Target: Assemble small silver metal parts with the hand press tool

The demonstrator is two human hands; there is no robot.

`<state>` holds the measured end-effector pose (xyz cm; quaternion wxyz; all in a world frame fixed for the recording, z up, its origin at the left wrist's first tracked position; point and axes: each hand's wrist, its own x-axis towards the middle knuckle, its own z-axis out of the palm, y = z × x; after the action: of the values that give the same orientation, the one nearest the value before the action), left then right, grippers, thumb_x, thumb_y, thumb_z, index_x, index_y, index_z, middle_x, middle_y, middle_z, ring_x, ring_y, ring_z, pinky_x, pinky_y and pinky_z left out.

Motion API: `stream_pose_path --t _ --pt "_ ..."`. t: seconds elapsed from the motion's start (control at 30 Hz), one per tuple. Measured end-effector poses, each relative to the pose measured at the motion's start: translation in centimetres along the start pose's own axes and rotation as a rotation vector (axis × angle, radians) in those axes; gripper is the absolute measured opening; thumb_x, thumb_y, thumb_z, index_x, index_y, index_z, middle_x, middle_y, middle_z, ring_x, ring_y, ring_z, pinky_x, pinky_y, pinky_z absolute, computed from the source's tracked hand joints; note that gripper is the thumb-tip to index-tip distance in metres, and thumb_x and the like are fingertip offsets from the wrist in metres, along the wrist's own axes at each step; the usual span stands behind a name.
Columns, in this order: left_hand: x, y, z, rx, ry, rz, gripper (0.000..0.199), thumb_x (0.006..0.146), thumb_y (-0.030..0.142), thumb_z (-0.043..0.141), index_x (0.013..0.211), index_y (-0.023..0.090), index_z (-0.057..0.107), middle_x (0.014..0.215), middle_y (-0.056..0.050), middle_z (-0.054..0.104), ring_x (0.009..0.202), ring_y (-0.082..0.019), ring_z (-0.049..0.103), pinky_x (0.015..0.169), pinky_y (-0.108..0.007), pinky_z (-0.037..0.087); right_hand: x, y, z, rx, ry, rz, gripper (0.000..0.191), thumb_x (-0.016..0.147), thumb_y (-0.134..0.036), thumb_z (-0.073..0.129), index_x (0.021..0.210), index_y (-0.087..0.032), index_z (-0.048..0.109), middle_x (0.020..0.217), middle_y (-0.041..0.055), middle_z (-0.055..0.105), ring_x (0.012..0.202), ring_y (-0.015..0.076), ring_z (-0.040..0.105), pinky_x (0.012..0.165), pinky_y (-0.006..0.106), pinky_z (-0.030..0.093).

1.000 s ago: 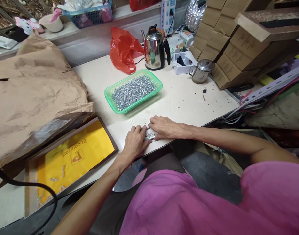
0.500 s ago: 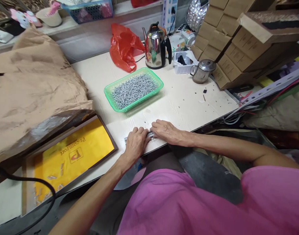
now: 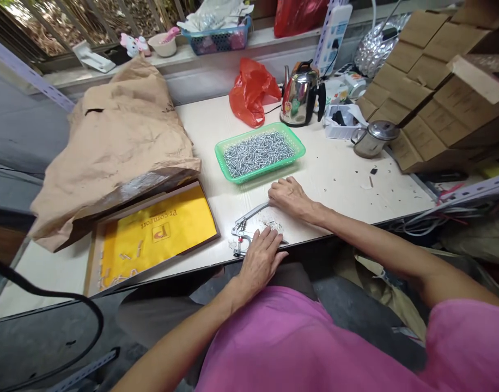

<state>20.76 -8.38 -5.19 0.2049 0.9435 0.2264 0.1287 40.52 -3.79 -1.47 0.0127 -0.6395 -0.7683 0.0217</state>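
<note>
A silver metal hand tool (image 3: 253,211) with two spread arms, a coil spring and a small red part lies on the table near its front edge. I cannot tell its exact kind. My right hand (image 3: 292,198) has its fingers curled around the far end of its upper arm. Over the lower arm rests my left hand (image 3: 262,256), fingers stretched out and thumb apart, covering part of the tool. Pale crumbs (image 3: 273,226) lie between the arms. Beyond the hands, a green plastic basket (image 3: 260,175) holds many small shiny metal pieces, too small to name.
On the left, a brown paper bag (image 3: 127,120) leans over a shallow box with a yellow bottom (image 3: 180,218) and several small clear or silvery pieces. A kettle (image 3: 300,98), red plastic bag (image 3: 251,90), lidded metal cup (image 3: 372,139) and stacked cartons (image 3: 413,87) stand behind.
The tool's arms are spread apart now; before, both hands were close together over a narrow metal piece. My right hand moved away from the left, which has flattened. The view has shifted left.
</note>
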Motion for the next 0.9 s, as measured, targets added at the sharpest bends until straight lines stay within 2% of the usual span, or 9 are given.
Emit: stream_pose_path --t 0.1,0.23,0.33,0.4,0.5,0.6,0.73,0.8,0.9 --pt "0.1 0.0 0.2 -0.028 0.009 -0.002 0.041 0.093 0.032 0.051 0.131 0.016 0.05 0.136 -0.015 0.056 0.135 -0.03 0.042 0.111 -0.054 0.035 0.6 -2.8 -0.5 0.015 0.021 -0.252 0.017 0.092 -0.02 0.052 0.096 -0.017 0.068 0.1 0.01 0.063 0.094 0.0228 0.047 0.076 0.036 0.028" --pt "-2.0 1.0 -0.4 -0.08 -0.017 0.038 0.038 0.091 0.034 0.054 0.126 0.018 0.054 0.119 -0.013 0.065 0.115 -0.028 0.06 0.096 -0.044 0.05 0.6 -7.4 -0.2 0.092 -0.045 -0.677 0.014 0.09 -0.023 0.057 0.081 -0.021 0.068 0.095 0.0071 0.061 0.095 0.0227 0.045 0.072 0.035 0.028" --pt "-5.0 1.3 -2.5 -0.068 0.032 0.135 0.029 0.094 0.028 0.05 0.12 0.018 0.058 0.11 -0.009 0.068 0.101 -0.021 0.064 0.088 -0.032 0.053 0.6 -9.4 0.7 0.076 -0.039 -0.758 0.016 0.089 -0.019 0.056 0.075 -0.017 0.064 0.089 0.008 0.06 0.091 0.0221 0.046 0.073 0.035 0.031" --pt "-7.0 0.2 -4.9 0.017 0.131 0.046 0.024 0.095 0.023 0.046 0.111 0.019 0.062 0.099 -0.008 0.07 0.091 -0.018 0.064 0.081 -0.029 0.053 0.7 -9.9 1.2 0.117 -0.017 -0.773 0.014 0.089 -0.016 0.054 0.078 -0.016 0.063 0.087 0.0075 0.061 0.086 0.0207 0.048 0.073 0.034 0.033" --pt "-9.6 -4.1 -9.7 0.262 0.322 -0.367 0.026 0.095 0.022 0.04 0.102 0.02 0.066 0.091 -0.009 0.068 0.086 -0.019 0.062 0.078 -0.033 0.051 1.0 -9.5 0.6 0.247 0.078 -0.725 0.016 0.092 -0.017 0.048 0.083 -0.016 0.061 0.085 0.0073 0.062 0.079 0.0191 0.05 0.072 0.033 0.037" --pt "-11.8 -9.8 -14.3 0.466 0.407 -0.702 0.029 0.093 0.028 0.041 0.097 0.019 0.068 0.091 -0.01 0.066 0.087 -0.022 0.061 0.08 -0.035 0.049 1.8 -7.5 -1.6 0.379 0.322 -0.506 0.019 0.095 -0.02 0.043 0.088 -0.017 0.061 0.086 0.0081 0.064 0.082 0.02 0.054 0.076 0.033 0.04" --pt "-13.6 -15.3 -16.9 0.58 0.199 -0.846 0.036 0.089 0.032 0.038 0.08 0.017 0.069 0.08 -0.011 0.065 0.08 -0.025 0.061 0.074 -0.034 0.047 4.0 -3.3 -5.4 0.393 0.553 -0.18 0.017 0.095 -0.019 0.045 0.098 -0.018 0.062 0.094 0.0083 0.066 0.095 0.0211 0.057 0.086 0.034 0.043" --pt "-14.0 -17.4 -16.7 0.602 0.132 -0.853 0.042 0.088 0.036 0.034 0.07 0.017 0.067 0.075 -0.013 0.064 0.078 -0.027 0.061 0.071 -0.035 0.046 4.8 -1.2 -7.0 0.348 0.543 -0.099 0.018 0.094 -0.019 0.049 0.106 -0.018 0.062 0.103 0.0079 0.066 0.101 0.0215 0.057 0.088 0.035 0.044" --pt "-14.0 -20.5 -16.4 0.548 0.19 -0.863 0.037 0.082 0.037 0.036 0.062 0.021 0.063 0.073 -0.012 0.065 0.075 -0.029 0.063 0.068 -0.036 0.046 4.6 0.6 -8.0 0.28 0.505 -0.057 0.019 0.093 -0.02 0.052 0.108 -0.018 0.063 0.109 0.0082 0.066 0.106 0.02 0.057 0.092 0.034 0.044"
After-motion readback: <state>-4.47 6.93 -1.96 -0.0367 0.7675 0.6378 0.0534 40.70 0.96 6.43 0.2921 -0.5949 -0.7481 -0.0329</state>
